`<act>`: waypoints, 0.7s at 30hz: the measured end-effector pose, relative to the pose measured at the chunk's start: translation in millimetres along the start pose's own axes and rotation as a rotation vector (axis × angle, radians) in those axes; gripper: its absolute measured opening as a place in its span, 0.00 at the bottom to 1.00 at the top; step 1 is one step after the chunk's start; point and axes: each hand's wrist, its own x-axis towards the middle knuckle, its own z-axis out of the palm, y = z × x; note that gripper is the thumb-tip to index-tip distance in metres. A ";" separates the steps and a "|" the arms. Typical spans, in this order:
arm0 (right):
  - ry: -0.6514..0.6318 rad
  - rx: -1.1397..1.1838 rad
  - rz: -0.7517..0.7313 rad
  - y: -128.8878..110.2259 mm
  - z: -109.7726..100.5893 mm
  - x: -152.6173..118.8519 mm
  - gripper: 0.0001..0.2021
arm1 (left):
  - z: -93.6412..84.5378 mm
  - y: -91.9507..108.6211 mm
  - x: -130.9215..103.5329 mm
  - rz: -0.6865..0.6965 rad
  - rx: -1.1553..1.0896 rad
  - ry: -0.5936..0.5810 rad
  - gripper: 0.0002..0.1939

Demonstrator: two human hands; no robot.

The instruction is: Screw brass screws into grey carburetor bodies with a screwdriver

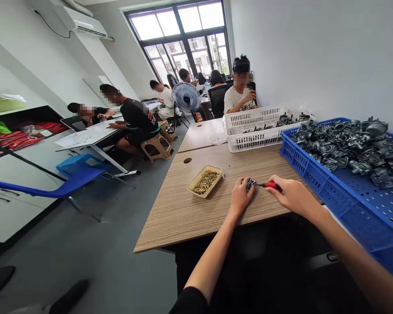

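Note:
On the wooden table, my left hand [240,196] is closed around a small dark grey metal carburetor [250,185], which it mostly hides. My right hand [291,194] grips the red handle of a screwdriver [270,185]. The screwdriver lies nearly level, its shaft pointing left with the tip at the carburetor; the exact contact is too small to make out. To the left of my hands stands a shallow cream tray [199,194] holding many small brass-coloured parts [205,180].
A blue crate [317,179] piled with carburetors [353,141] stands at my right. Behind it is a white basket [249,141] with more of them. A person [240,96] sits across the table. A fan [186,97], stools [157,146] and other seated people are farther off.

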 end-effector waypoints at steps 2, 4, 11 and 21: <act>0.002 -0.002 0.027 -3.0 1.4 -2.9 0.13 | -0.8 -0.9 -0.8 0.006 -0.014 0.002 0.18; 0.009 -0.016 0.062 -8.2 3.0 -6.6 0.13 | -1.8 -1.8 -1.5 0.011 -0.032 0.008 0.18; 0.030 -0.073 0.165 -44.2 11.6 -19.5 0.12 | -7.0 -2.7 -0.9 0.019 -0.077 0.006 0.17; -0.011 -0.302 0.405 -65.0 10.3 -16.1 0.15 | -8.3 -3.7 0.6 0.044 -0.102 0.020 0.16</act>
